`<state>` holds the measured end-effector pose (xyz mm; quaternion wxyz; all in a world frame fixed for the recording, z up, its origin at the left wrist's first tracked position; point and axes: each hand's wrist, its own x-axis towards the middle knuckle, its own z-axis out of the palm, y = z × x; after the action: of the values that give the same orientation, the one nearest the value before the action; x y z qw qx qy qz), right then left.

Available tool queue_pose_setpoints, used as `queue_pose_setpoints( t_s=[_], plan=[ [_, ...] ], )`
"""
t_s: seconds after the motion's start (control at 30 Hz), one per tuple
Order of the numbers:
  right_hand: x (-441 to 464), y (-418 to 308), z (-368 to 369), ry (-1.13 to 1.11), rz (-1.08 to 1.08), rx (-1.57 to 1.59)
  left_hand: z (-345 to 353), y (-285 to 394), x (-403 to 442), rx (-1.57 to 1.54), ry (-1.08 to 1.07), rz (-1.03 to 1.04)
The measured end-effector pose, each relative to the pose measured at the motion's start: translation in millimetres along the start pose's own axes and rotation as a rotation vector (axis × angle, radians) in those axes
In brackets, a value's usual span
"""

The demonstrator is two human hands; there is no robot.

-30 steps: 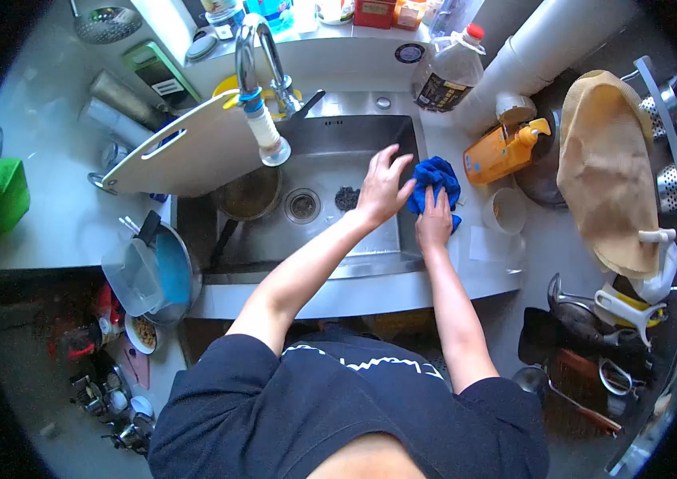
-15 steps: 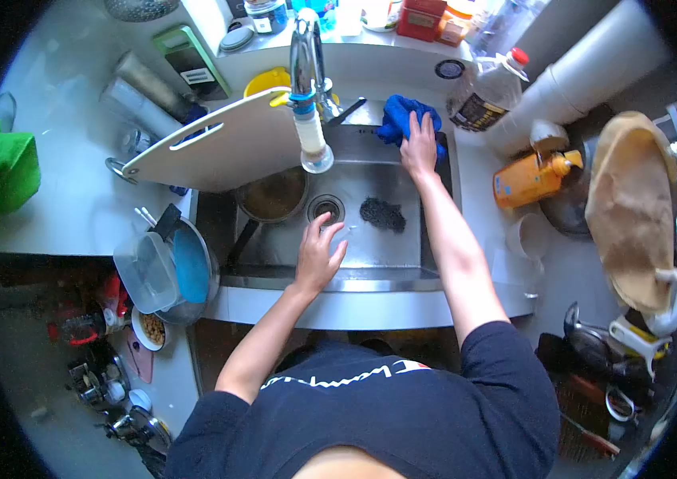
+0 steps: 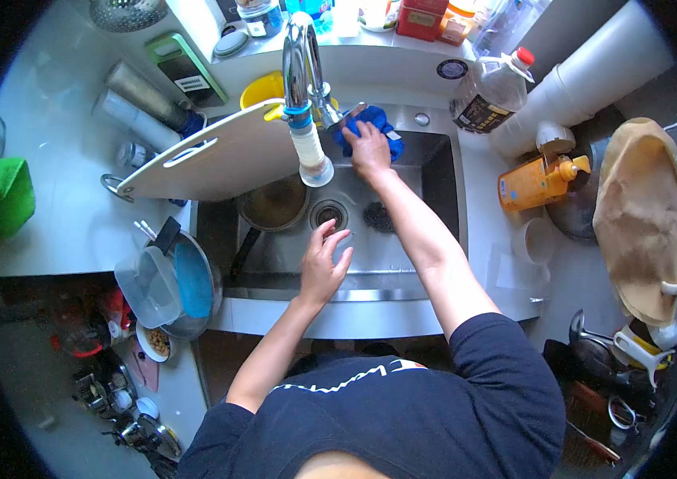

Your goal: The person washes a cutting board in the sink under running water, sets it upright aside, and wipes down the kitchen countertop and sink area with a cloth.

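Note:
My right hand [image 3: 369,149] presses on a bunched blue cloth [image 3: 387,132] at the back rim of the steel sink [image 3: 362,289], just right of the faucet [image 3: 297,64]. Its fingers lie over the cloth. Near the sink's front, my left hand [image 3: 325,267] hovers empty with the fingers apart, below the drain [image 3: 329,215]. A dark scrubber [image 3: 379,216] lies on the sink floor, partly behind my right forearm. In the sink's left part sits a pan [image 3: 274,203] with a dark handle.
A white cutting board [image 3: 226,156] leans over the sink's left side. Right of the sink stand an orange pump bottle [image 3: 531,185], a white cup [image 3: 533,240] and a clear red-capped jug [image 3: 491,94]. Bowls and a plastic container [image 3: 148,286] are at the left front.
My right hand has carried the blue cloth from the right counter to the back rim, then left towards the faucet. My left hand has drawn back from over the sink's right part.

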<state>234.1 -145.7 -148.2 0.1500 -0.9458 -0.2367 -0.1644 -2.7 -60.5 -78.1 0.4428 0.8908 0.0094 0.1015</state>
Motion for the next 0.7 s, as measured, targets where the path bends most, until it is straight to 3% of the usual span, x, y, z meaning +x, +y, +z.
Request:
queue_pose_setpoints(
  t_s=[0.07, 0.17, 0.2, 0.27, 0.4, 0.7],
  plan=[
    [-21, -4, -11, -0.27, -0.084, 0.034, -2, 4, -4, -0.012, -0.002, 0.007],
    [-69, -3, -10, -0.222, 0.278, 0.272, -6, 1, -7, 0.004, 0.006, 0.029],
    [-76, -5, -17, -0.225, 0.283, 0.271, -8, 0, -10, -0.007, -0.002, 0.009],
    [-78, -12, -47, 0.022, 0.387, 0.401, -10, -1, -15, -0.023, -0.013, -0.01],
    [-30, -41, -89, 0.355, 0.256, 0.387, -12, 5, -16, -0.045, -0.034, -0.051],
    [-8, -62, -37, 0.193, 0.174, 0.279, -27, -1, -21, 0.004, -0.003, -0.052]
  ],
)
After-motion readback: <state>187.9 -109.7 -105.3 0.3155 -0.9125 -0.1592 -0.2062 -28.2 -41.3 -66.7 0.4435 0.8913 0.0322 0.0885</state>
